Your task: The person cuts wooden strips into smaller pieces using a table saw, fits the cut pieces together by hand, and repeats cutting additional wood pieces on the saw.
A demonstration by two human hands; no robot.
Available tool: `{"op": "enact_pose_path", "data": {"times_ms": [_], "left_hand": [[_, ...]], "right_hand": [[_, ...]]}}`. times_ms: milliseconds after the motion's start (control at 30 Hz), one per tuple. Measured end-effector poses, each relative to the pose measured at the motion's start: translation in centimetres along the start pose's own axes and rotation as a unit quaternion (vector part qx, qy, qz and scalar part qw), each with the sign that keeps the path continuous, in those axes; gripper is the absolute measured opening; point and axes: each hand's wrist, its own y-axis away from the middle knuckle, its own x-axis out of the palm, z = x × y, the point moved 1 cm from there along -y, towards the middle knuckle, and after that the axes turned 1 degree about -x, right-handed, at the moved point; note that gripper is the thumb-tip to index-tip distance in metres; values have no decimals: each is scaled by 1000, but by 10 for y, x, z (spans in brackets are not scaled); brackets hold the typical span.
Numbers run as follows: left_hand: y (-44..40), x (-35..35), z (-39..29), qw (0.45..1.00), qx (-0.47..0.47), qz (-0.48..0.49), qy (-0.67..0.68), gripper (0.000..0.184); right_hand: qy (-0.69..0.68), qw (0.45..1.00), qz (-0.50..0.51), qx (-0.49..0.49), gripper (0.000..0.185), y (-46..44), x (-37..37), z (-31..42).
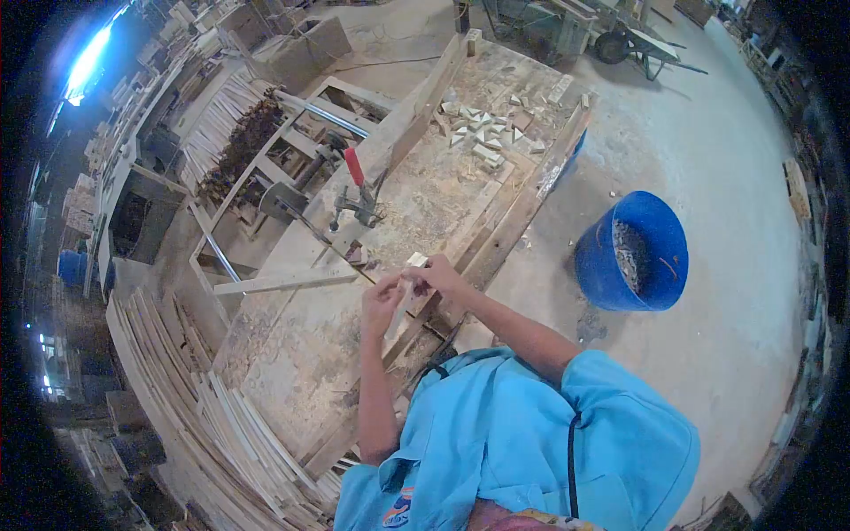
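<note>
My right hand point(437, 275) is closed, its fingers round a small pale wood block point(416, 259) whose top shows above them. Close beside it, my left hand point(382, 299) is also closed, its fingertips meeting those of the right; what they pinch is hidden. Both hands are above the front edge of a dusty wooden workbench point(292, 354). Beyond them stands a toggle clamp point(359, 209) with a red handle point(354, 165), fixed on the bench. Small dark offcuts point(357, 254) lie just past my left hand.
Several cut wood pieces point(482, 133) are heaped at the bench's far end. A blue bucket point(651, 257) with chips inside stands on the floor at right. Long wood strips point(239, 434) lie at left. A wheelbarrow point(651, 49) stands at the back.
</note>
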Motion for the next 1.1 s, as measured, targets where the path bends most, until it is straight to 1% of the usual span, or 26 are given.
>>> {"op": "enact_pose_path", "data": {"times_ms": [67,100,167,200,267,300,333,367,400,433,467,533,567,633,733,833,933,1033,1100], "left_hand": [[8,-16,26,997,-67,11,-28,17],[11,-19,30,996,-76,20,-53,17],[22,-28,38,989,-99,32,-102,19],[23,-35,45,991,-92,35,-93,19],[10,-53,55,993,-82,34,-75,19],[3,-65,48,986,-82,-3,-146,18],[-5,-78,37,972,-84,-39,-217,17],[-9,-94,26,968,-35,-85,-234,19],[-16,-112,19,959,16,-128,-251,20],[-27,-135,16,952,13,-126,-279,21],[-39,-158,15,944,11,-123,-306,22],[-64,-191,9,927,-88,-97,-351,28],[-79,-207,17,912,-14,-101,-398,24],[-108,-234,51,858,136,-105,-484,17],[-132,-241,63,817,142,-47,-557,16],[-140,-242,76,760,78,-24,-645,16],[-151,-244,96,819,-67,-122,-556,13],[-157,-261,112,857,-94,-42,-506,14],[-161,-256,124,874,-112,-37,-472,15]], "right_hand": [[7,1000,0,-12,30,-2,-10,-7],[9,1000,3,-17,30,-2,-14,-9],[-34,999,1,9,31,18,-14,18],[-55,998,4,24,31,25,-13,28],[-79,997,-22,-6,30,8,-14,1],[-89,995,-34,-20,30,2,-17,-11],[-90,996,-24,-9,29,9,-22,-3],[-91,996,-15,0,28,16,-31,8],[-82,997,-5,-11,25,3,-47,-8],[-74,997,2,-22,23,-9,-57,-26],[-111,994,-2,-11,23,-3,-56,-20],[-182,983,-18,11,22,17,-57,8],[-181,983,-29,26,22,20,-57,7],[-180,981,-53,56,23,25,-57,4],[-160,984,-52,67,21,22,-53,-11],[-198,977,-41,62,21,26,-50,-7],[-195,977,-51,63,22,27,-51,-2],[-199,975,-73,58,19,28,-46,2],[-202,975,-68,53,17,26,-38,5]]}}
